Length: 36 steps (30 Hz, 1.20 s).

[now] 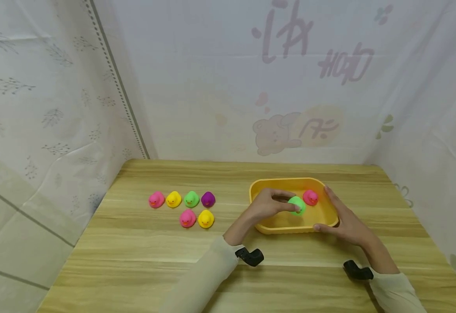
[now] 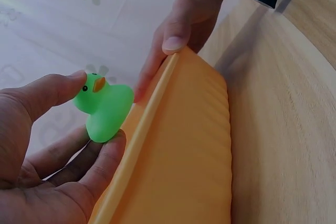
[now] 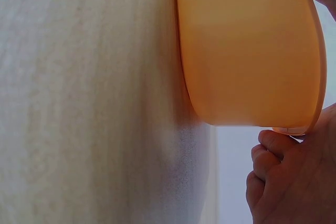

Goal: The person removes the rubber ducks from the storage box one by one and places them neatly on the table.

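Between thumb and fingers, my left hand (image 1: 267, 204) pinches a green rubber duck (image 1: 296, 204) over the inside of a yellow-orange plastic tub (image 1: 286, 230). In the left wrist view the duck (image 2: 111, 106) is held at head and base, close to the tub's rim. My right hand (image 1: 349, 225) grips the tub's right end, thumb at the front rim and fingers along the far side. A pink rubber duck (image 1: 311, 198) sits in the tub, right of the green one. The right wrist view shows the tub's outer wall (image 3: 252, 51) with the curled fingers beside its end.
Left of the tub, more rubber ducks stand on the wooden table (image 1: 134, 261): a back row with pink (image 1: 156, 200), yellow (image 1: 174, 199), green (image 1: 191, 199) and purple (image 1: 208, 199), and a pink (image 1: 188, 218) and yellow (image 1: 206, 219) in front. Printed curtains hang behind and beside.
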{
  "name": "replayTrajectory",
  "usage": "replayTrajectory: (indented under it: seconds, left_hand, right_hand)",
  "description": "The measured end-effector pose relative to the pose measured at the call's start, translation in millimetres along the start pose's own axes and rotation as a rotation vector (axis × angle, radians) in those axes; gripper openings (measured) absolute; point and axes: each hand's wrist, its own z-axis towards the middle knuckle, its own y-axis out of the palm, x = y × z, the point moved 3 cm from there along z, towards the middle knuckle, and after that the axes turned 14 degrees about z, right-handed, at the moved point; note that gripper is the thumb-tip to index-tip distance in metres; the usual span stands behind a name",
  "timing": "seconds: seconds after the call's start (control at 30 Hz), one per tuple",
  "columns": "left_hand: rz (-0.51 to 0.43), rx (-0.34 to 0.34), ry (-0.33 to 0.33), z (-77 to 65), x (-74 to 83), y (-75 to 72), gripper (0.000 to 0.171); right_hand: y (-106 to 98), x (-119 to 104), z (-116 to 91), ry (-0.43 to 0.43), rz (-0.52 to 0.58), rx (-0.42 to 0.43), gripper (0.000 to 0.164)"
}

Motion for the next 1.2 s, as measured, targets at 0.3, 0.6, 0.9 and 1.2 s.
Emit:
replayTrajectory:
  seconds: [0.3,0.6,0.9,1.2]
  left_hand:
    - [-0.019,0.016,0.005,-7.7,-1.7,-13.7,0.042]
    - [-0.014,0.053,0.024,-18.2,-3.7,-26.1,0.040]
    - [-0.023,0.062,0.032,-27.5,-7.7,-38.9,0.039]
    - [-0.017,0.074,0.062,-42.0,-10.3,-59.8,0.041]
  right_hand:
    - [-1.1,0.5,-0.1,0.000,-0.017,0.011,0.121]
    - [-0.4,0.0,-0.7,0.003,-0.024,0.011,0.121]
    - [-1.2,1.9,-0.7,-0.001,-0.031,0.011,0.121]
    - [-0.8,2.1,0.3,0.000,-0.034,0.010,0.121]
